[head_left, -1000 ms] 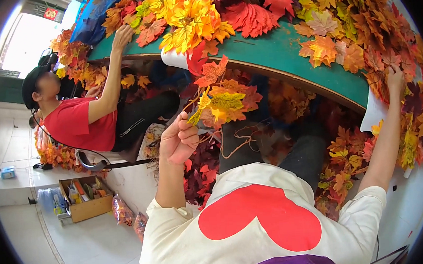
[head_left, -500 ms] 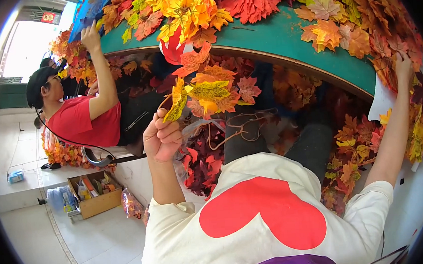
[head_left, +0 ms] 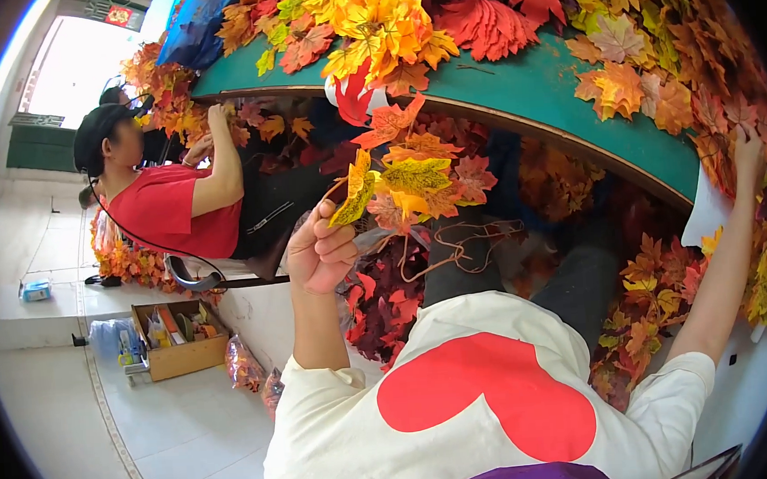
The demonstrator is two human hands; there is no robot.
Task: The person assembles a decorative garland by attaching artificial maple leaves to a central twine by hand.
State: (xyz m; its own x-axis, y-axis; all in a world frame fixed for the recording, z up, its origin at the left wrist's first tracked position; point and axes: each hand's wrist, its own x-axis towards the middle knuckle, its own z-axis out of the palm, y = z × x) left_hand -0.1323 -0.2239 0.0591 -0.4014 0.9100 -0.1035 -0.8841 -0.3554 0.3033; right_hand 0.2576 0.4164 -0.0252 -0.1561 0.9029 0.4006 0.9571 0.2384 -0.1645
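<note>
My left hand (head_left: pixel 322 248) is closed in a pinch on the brown stem of an artificial leaf garland (head_left: pixel 415 178), held up in front of the table edge. Its leaves are yellow, orange and red, and a yellow-green speckled leaf (head_left: pixel 355 197) stands right at my fingertips. Far to the right, my right arm is stretched out to the table's end. There my right hand (head_left: pixel 749 154) has its fingers pressed together on the orange-red artificial maple leaves (head_left: pixel 720 171) of a stack; exactly how many it grips is hidden.
The green table (head_left: pixel 515 86) carries piles of yellow leaves (head_left: pixel 379 29) and red leaves (head_left: pixel 489 27). Loose brown stems (head_left: pixel 459 248) lie over my lap. A co-worker in a red shirt (head_left: pixel 167 213) sits at left, near an open box (head_left: pixel 179 340) on the floor.
The whole view has shifted, so everything sits farther right and lower. The co-worker's raised arm has come down to the leaves. Both my hands keep nearly the same pose.
</note>
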